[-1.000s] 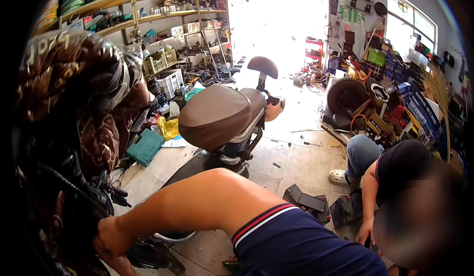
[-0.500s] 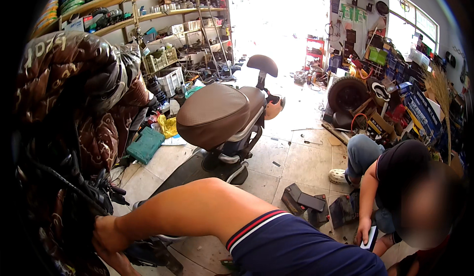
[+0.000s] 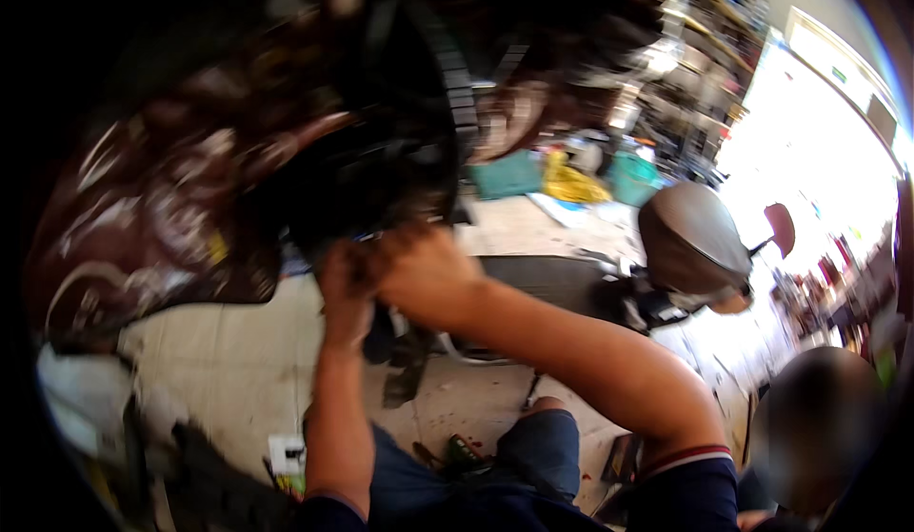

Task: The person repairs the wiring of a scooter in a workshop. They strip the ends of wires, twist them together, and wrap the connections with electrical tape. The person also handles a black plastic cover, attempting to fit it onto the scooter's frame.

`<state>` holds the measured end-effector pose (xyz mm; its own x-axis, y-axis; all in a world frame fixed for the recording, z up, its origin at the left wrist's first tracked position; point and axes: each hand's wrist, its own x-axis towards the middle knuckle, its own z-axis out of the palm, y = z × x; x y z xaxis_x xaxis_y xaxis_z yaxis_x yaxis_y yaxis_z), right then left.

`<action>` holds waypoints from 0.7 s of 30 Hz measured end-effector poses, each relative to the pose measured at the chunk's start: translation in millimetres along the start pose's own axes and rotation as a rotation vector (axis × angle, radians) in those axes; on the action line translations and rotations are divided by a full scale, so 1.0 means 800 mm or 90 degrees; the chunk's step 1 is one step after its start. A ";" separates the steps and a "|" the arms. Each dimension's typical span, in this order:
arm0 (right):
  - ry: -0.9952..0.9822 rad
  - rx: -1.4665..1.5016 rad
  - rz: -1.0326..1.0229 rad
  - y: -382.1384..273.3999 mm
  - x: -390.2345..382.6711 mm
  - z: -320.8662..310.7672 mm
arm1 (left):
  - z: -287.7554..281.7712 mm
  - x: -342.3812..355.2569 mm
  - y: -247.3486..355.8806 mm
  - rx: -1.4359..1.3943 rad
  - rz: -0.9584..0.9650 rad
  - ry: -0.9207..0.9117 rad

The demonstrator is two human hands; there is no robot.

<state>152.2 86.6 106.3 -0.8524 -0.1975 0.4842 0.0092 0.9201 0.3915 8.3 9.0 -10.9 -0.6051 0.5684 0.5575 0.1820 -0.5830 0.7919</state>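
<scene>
Both my hands are at the dark front part [image 3: 381, 175] of a scooter, beneath a brown quilted wind cover [image 3: 190, 204]. My left hand [image 3: 345, 280] comes up from below, its fingers smeared and partly hidden. Right beside it, my right hand [image 3: 424, 270] reaches in from the right, close to or touching the left. Motion blur hides what the fingers hold, if anything. Behind my right forearm lies the scooter's dark footboard [image 3: 543, 280], leading to its brown seat [image 3: 690, 242].
Past the footboard, a teal case [image 3: 506, 174], a yellow bag [image 3: 571, 182] and a teal basin [image 3: 634, 178] lie on the tiled floor [image 3: 228, 365]. At the lower right, close to my right arm, is another person [image 3: 814, 437]. Loaded shelves [image 3: 714, 32] stand beside a bright doorway.
My view has swung left and down, so the scooter's seat now appears farther right. Both forearms now show, with the hands together in front of me. The other person's hands have left view.
</scene>
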 end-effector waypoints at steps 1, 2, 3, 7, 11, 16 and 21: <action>-0.013 -0.032 0.003 -0.004 0.002 0.002 | -0.010 -0.001 0.002 0.001 -0.008 -0.034; -0.030 -0.074 0.013 -0.005 0.004 0.005 | -0.018 -0.001 -0.001 -0.008 -0.019 -0.075; -0.019 -0.061 0.015 -0.007 0.009 0.006 | -0.016 0.001 0.005 -0.037 -0.019 -0.049; 0.071 -0.053 0.073 -0.016 0.012 0.023 | -0.003 0.000 0.019 -0.125 -0.026 0.001; 0.084 -0.049 0.154 -0.033 0.010 0.035 | -0.010 0.001 0.015 -0.174 -0.067 -0.015; 0.189 0.098 0.053 -0.019 -0.021 0.003 | -0.002 0.003 0.018 -0.166 -0.056 -0.029; 0.184 0.367 0.346 -0.040 -0.062 -0.013 | -0.011 0.002 0.018 -0.138 -0.092 -0.032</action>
<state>199.7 63.5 77.8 -0.6382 0.3160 0.7020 0.0440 0.9253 -0.3766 2.9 -4.0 -0.7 -0.5721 0.6801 0.4584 -0.0768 -0.6008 0.7957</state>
